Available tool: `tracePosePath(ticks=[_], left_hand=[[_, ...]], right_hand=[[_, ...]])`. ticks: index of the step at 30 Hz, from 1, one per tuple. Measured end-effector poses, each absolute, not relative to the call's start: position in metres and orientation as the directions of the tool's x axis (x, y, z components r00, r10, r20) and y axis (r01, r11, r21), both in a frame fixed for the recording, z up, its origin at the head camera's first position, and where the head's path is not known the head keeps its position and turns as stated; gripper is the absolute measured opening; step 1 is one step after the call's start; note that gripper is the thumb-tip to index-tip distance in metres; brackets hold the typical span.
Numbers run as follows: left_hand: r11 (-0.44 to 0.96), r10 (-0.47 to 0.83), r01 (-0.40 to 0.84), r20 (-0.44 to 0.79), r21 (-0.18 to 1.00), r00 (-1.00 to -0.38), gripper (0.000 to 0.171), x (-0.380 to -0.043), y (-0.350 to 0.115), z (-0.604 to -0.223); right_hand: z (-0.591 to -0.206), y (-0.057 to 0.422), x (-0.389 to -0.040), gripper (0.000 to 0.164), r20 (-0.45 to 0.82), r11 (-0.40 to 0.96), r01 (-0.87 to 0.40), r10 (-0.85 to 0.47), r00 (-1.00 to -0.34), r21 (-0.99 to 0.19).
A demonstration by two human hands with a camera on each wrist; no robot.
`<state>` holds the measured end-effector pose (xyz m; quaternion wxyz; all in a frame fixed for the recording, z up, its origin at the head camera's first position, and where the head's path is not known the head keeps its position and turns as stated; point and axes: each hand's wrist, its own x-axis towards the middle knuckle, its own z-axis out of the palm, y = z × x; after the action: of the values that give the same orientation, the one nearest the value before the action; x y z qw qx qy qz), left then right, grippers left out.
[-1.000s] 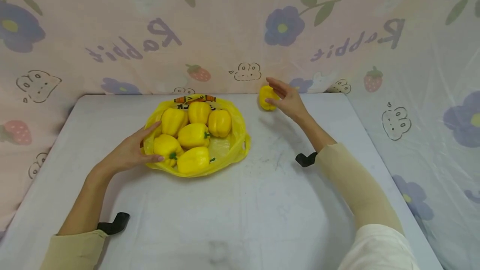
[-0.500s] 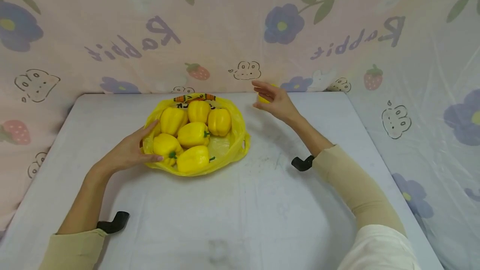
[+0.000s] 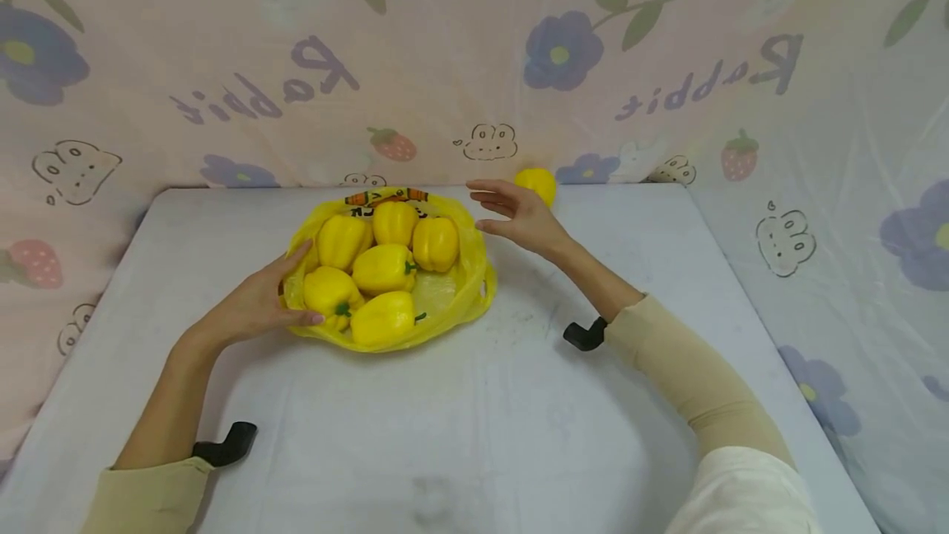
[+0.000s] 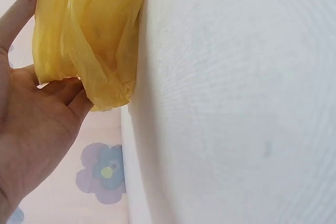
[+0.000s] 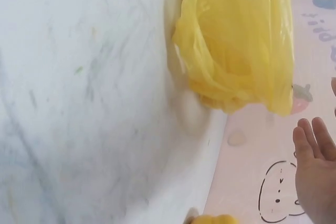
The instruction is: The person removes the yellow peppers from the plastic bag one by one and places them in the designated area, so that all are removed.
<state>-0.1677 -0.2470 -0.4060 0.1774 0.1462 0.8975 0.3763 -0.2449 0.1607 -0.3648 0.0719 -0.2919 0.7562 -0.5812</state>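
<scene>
A yellow plastic bag stands with its mouth wide toward me, several yellow bell peppers lying inside. At its left side, my left hand holds the rim, with the thumb and a finger over the edge. The left wrist view shows other fingers of the left hand tucked behind the bag's wall. My right hand is beside the bag's upper right rim, fingers extended and holding nothing. Behind it, one loose yellow bell pepper is partly hidden.
A white-covered table lies under everything. A patterned curtain hangs along its back edge and on the sides. Black curved pieces stick out at both sleeve cuffs. The bag's loop handle droops at its right.
My right hand has moved left and slightly nearer, from the loose bell pepper to the bag's right rim. The pepper stays at the back edge. My left hand keeps its place.
</scene>
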Motion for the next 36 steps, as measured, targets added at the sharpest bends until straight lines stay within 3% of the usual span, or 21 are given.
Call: tracePosePath(ticks=[10, 28, 36], left_hand=[[0.673, 0.396, 0.138, -0.197, 0.726, -0.897, 0.119, -0.167, -0.248, -0.407], [0.671, 0.409, 0.162, -0.178, 0.724, -0.895, 0.118, -0.168, -0.248, -0.411], [0.680, 0.404, 0.158, -0.187, 0.716, -0.895, 0.117, -0.168, -0.247, -0.409]], right_hand=[[-0.384, 0.145, -0.255, 0.054, 0.215, 0.102, -0.335, -0.587, -0.781, -0.937], [-0.398, 0.118, -0.247, 0.055, 0.159, 0.518, -0.481, -0.547, -0.822, -0.707], [-0.405, 0.109, -0.243, 0.068, 0.073, 0.653, -0.420, -0.489, -0.869, -0.630]])
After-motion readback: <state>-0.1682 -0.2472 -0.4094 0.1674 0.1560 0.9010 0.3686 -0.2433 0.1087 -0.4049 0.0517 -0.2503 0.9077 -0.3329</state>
